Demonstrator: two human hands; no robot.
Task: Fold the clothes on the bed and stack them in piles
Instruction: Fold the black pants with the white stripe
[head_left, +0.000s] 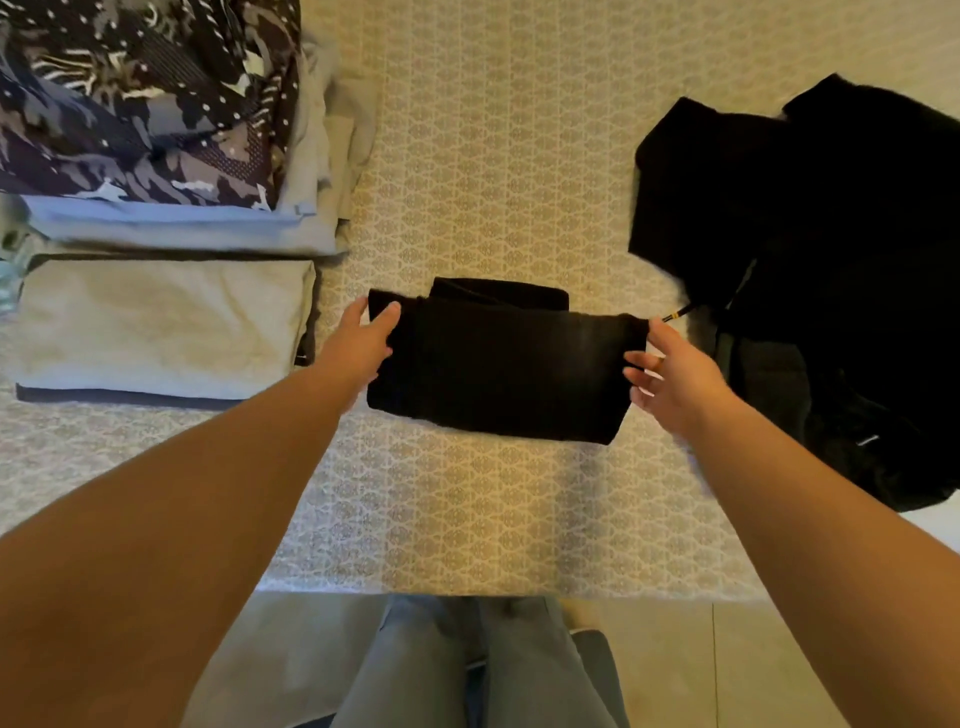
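The person stands at the edge of the bed, both arms stretched over the patterned cover. In the middle lies a black garment, already folded into a thick rectangle, with one more layer showing at its far edge. The left hand holds the left end, the thumb on top and the other fingers hidden under the cloth. The right hand is at the right end; the fingers are loosely spread and touch the edge, but I cannot tell if they really grip it.

On the left are the piles: a folded beige piece near, and a camouflage-print piece on top of grey ones behind. On the right a heap of black clothes is not yet folded.

I think the step is to lift the bundle and carry it to a pile. To do it well, both hands should go under the ends equally, so the layers do not slide open, and the bundle should land with its edges square to the pile below.
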